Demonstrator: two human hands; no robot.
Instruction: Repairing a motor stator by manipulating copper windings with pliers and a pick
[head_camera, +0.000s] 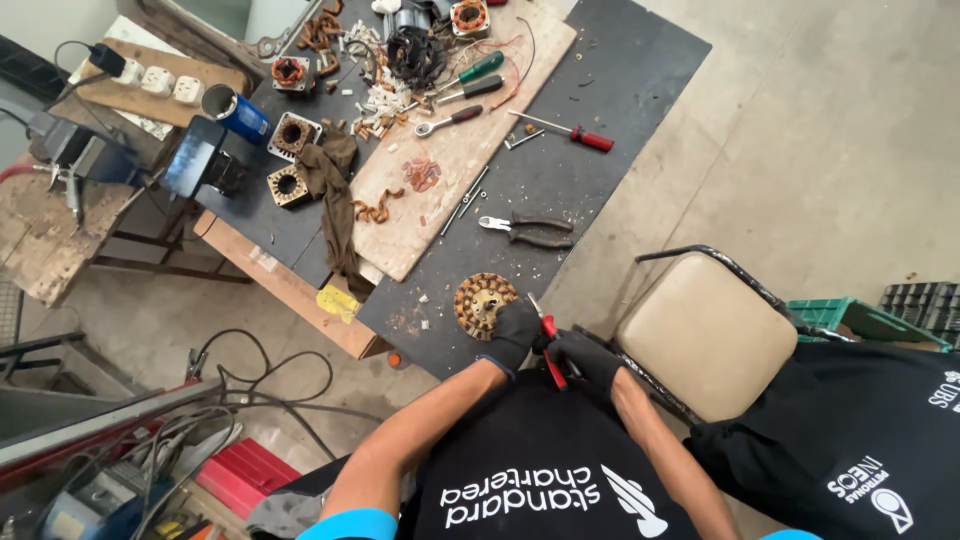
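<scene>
Counted — three square stators (291, 131), three screwdrivers (565, 130), one pliers (527, 231), one stool (705, 333).

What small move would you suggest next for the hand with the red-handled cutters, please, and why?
Probably ease the cutters a little toward the stator. The left hand rests on the stator's near edge at the table corner, while the right hand grips the cutters with their tip just beside the stator, seemingly short of the copper windings.

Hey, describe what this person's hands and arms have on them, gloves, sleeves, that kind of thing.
Both hands wear black work gloves: the left hand and the right hand. The gloves end at the wrists; the forearms are uncovered. Bright blue short sleeves show at the upper arms, the left sleeve most clearly. No watch or jewellery is visible.
</scene>
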